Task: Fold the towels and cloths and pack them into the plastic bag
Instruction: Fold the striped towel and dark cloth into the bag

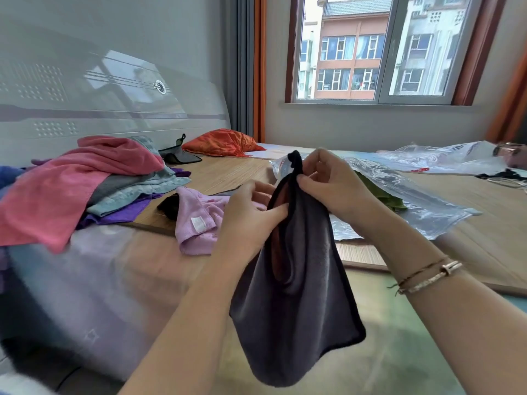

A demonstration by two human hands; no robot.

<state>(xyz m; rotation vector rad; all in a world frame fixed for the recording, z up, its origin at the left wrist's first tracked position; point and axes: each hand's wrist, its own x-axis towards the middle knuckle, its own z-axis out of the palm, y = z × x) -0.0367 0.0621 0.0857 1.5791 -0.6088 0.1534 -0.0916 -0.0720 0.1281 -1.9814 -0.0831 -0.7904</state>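
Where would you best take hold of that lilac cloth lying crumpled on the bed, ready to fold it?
Probably at a corner or hem. The lilac cloth lies bunched, its white label near the front edge facing the person, so the left hand could come from above on the near side and pinch the hem there, then lift so it hangs flat.

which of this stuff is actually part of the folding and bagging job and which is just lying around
Part of the job:
dark grey cloth, pinched by left hand and right hand
lilac cloth
towel pile
clear plastic bag

Lying about:
orange cushion
white carrier bag
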